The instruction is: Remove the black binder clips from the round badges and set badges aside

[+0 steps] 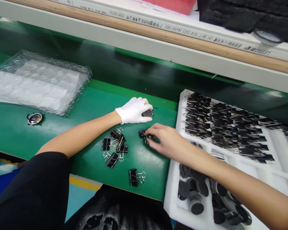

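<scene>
My left hand (135, 110), in a white glove, rests on the green table with its fingers closed round a small round dark disc (148, 113). Just to the right and nearer, my bare right hand (160, 137) pinches a black binder clip (142, 134) by its wire handles between thumb and fingers. Several more binder clips (112, 159) lie in a loose group below my left wrist. One separate binder clip (133, 177) sits closer to the table's front edge.
White foam trays (171, 195) on the right hold rows of black binder clips (223, 127) and several dark round discs (197, 208). Clear plastic trays (69, 92) stand at the far left. A shiny oval piece (35, 118) lies before them. A shelf edge (144, 27) spans the back.
</scene>
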{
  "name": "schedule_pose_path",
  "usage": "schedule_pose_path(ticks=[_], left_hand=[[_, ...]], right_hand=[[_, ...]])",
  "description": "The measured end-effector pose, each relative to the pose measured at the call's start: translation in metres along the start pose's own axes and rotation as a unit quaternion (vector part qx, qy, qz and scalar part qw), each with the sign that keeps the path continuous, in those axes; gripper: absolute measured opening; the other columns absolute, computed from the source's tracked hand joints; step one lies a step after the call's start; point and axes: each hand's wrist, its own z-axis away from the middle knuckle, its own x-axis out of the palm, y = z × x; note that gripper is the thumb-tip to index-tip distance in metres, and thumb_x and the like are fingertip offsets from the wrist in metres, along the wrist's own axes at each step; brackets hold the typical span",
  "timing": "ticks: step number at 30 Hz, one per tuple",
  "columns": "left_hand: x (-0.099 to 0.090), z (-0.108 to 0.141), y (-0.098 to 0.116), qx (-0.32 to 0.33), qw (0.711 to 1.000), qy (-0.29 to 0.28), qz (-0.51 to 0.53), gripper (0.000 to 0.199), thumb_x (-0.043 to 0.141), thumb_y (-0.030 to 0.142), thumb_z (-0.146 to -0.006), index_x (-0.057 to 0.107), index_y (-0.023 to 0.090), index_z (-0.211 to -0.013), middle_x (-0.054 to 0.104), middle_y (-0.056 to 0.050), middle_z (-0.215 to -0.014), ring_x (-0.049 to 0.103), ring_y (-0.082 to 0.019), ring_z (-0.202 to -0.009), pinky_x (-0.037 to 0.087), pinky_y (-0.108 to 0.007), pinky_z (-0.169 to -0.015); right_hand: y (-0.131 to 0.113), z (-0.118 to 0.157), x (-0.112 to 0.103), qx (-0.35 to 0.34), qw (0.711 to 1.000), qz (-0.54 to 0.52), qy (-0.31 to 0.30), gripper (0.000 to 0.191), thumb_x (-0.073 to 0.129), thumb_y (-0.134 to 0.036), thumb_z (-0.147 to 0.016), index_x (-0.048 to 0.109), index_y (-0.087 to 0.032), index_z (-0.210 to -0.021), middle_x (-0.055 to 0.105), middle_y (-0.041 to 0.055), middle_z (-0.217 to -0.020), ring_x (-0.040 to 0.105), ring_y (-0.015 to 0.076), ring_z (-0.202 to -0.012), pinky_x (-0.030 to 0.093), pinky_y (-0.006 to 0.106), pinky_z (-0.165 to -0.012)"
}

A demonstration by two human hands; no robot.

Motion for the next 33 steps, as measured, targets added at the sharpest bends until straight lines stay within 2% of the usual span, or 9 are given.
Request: schedule_pose_path(ticks=[3, 7, 10, 14, 18, 22, 25, 29, 33], left_hand=[[-0.004, 0.000, -0.011, 0.024, 1.000, -0.014, -0.004, 0.053, 0.060, 0.056, -0.096, 0.066, 0.022, -0.136, 0.069, -0.012, -0.119, 0.064, -0.031, -0.106, 0.041, -0.039, -0.085], [-0.006, 0.001, -0.023, 0.047, 0.999, -0.019, 0.011, 0.059, 0.063, 0.058, -0.093, 0.062, 0.027, -0.144, 0.069, -0.010, -0.123, 0.065, -0.030, -0.106, 0.042, -0.037, -0.084], [-0.006, 0.000, -0.022, 0.042, 0.999, -0.012, 0.006, 0.049, 0.062, 0.056, -0.094, 0.068, 0.029, -0.133, 0.068, -0.009, -0.120, 0.064, -0.029, -0.104, 0.041, -0.038, -0.084], [-0.008, 0.000, -0.016, 0.047, 0.998, -0.021, -0.037, 0.040, 0.062, 0.050, -0.093, 0.072, 0.021, -0.118, 0.068, -0.011, -0.112, 0.064, -0.030, -0.100, 0.040, -0.039, -0.080], [-0.010, 0.001, -0.015, 0.038, 0.999, -0.012, -0.035, 0.046, 0.064, 0.054, -0.091, 0.070, 0.021, -0.122, 0.068, -0.012, -0.117, 0.063, -0.031, -0.104, 0.040, -0.039, -0.081], [-0.010, 0.000, -0.016, 0.014, 0.999, -0.022, -0.035, 0.047, 0.061, 0.059, -0.093, 0.071, 0.020, -0.118, 0.069, -0.011, -0.116, 0.063, -0.031, -0.104, 0.041, -0.040, -0.080], [-0.010, -0.003, -0.015, 0.023, 0.998, -0.035, -0.048, 0.044, 0.060, 0.056, -0.094, 0.072, 0.018, -0.112, 0.069, -0.013, -0.109, 0.064, -0.031, -0.100, 0.041, -0.039, -0.079], [-0.010, -0.005, -0.016, 0.027, 0.998, -0.035, -0.035, 0.044, 0.064, 0.054, -0.091, 0.072, 0.018, -0.114, 0.069, -0.012, -0.108, 0.065, -0.030, -0.099, 0.042, -0.038, -0.079], [-0.009, -0.005, -0.018, 0.026, 0.999, -0.029, -0.037, 0.042, 0.065, 0.053, -0.091, 0.073, 0.017, -0.111, 0.069, -0.012, -0.106, 0.065, -0.030, -0.097, 0.042, -0.038, -0.078]], right_hand=[[0.025, -0.019, -0.019, 0.021, 0.997, 0.054, 0.044, 0.040, 0.053, -0.004, -0.092, 0.080, -0.019, -0.118, 0.075, 0.0112, -0.125, 0.073, 0.0280, -0.110, 0.055, 0.038, -0.095], [0.038, -0.033, -0.036, 0.050, 0.994, 0.090, 0.035, 0.043, 0.053, 0.001, -0.090, 0.083, -0.019, -0.114, 0.079, 0.0083, -0.123, 0.072, 0.0285, -0.119, 0.053, 0.036, -0.104], [0.037, -0.034, -0.040, 0.068, 0.993, 0.092, 0.028, 0.038, 0.057, -0.003, -0.090, 0.084, -0.020, -0.111, 0.082, 0.0070, -0.114, 0.075, 0.0275, -0.110, 0.055, 0.033, -0.097], [0.038, -0.037, -0.041, 0.118, 0.988, 0.081, 0.054, 0.029, 0.061, -0.006, -0.092, 0.085, -0.018, -0.102, 0.083, 0.0071, -0.100, 0.077, 0.0266, -0.096, 0.056, 0.033, -0.085], [0.041, -0.045, -0.043, 0.169, 0.980, 0.004, 0.104, 0.015, 0.069, -0.014, -0.093, 0.083, -0.017, -0.090, 0.082, 0.0061, -0.087, 0.076, 0.0231, -0.086, 0.054, 0.030, -0.079], [0.043, -0.051, -0.047, 0.183, 0.977, -0.059, 0.093, 0.016, 0.070, -0.024, -0.094, 0.079, -0.019, -0.082, 0.078, 0.0032, -0.078, 0.073, 0.0199, -0.075, 0.053, 0.030, -0.075], [0.043, -0.060, -0.046, 0.175, 0.975, -0.008, 0.138, 0.029, 0.063, -0.043, -0.099, 0.076, -0.020, -0.088, 0.077, 0.0088, -0.089, 0.072, 0.0269, -0.089, 0.052, 0.037, -0.085], [0.044, -0.088, -0.033, 0.200, 0.940, -0.021, 0.276, 0.047, 0.033, -0.050, -0.109, 0.066, -0.020, -0.123, 0.069, 0.0182, -0.121, 0.061, 0.0362, -0.122, 0.046, 0.053, -0.104], [0.046, -0.119, -0.017, 0.255, 0.923, -0.052, 0.283, 0.056, 0.024, -0.053, -0.109, 0.058, -0.019, -0.137, 0.055, 0.0225, -0.145, 0.041, 0.0401, -0.144, 0.030, 0.064, -0.116]])
